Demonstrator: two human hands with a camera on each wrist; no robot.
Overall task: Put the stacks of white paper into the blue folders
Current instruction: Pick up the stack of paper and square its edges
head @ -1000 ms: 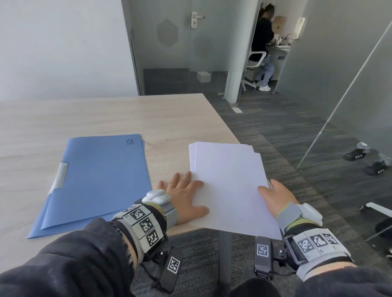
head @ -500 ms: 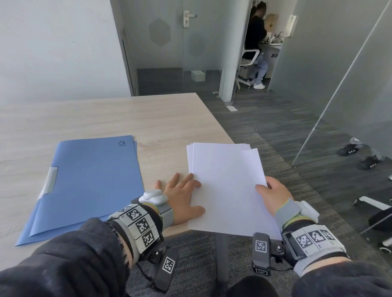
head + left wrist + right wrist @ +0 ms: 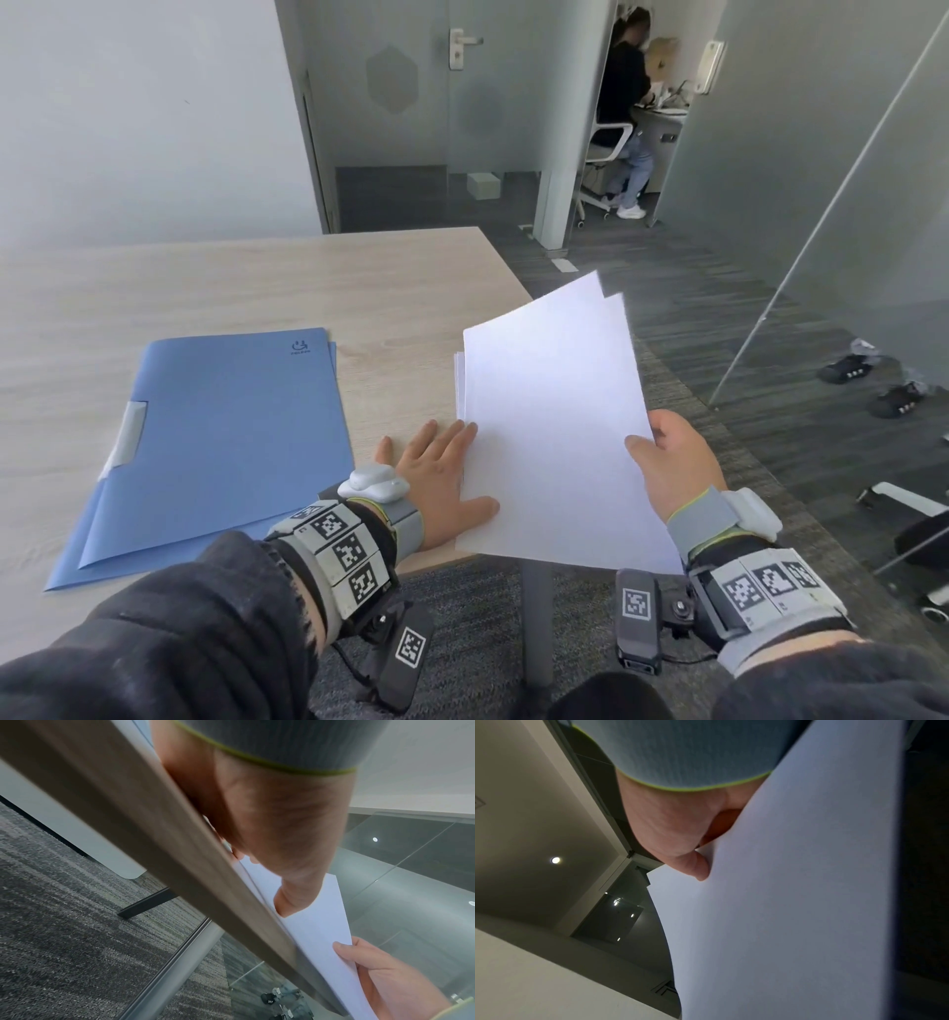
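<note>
The stack of white paper (image 3: pixel 552 437) hangs tilted over the table's (image 3: pixel 257 288) right edge, its right side raised. The right hand (image 3: pixel 675 465) pinches its right edge, thumb on top. The left hand (image 3: pixel 441 475) lies flat, fingers straight, partly tucked under the sheets. Blue folders (image 3: pixel 221 442) rest closed just left.

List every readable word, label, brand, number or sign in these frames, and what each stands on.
Blue folder, far right corner: dark logo with a small word under it, too small to read.
Wristbands on both arms: black-and-white square code markers, no letters.
Paper stack: blank.
No other text.
</note>
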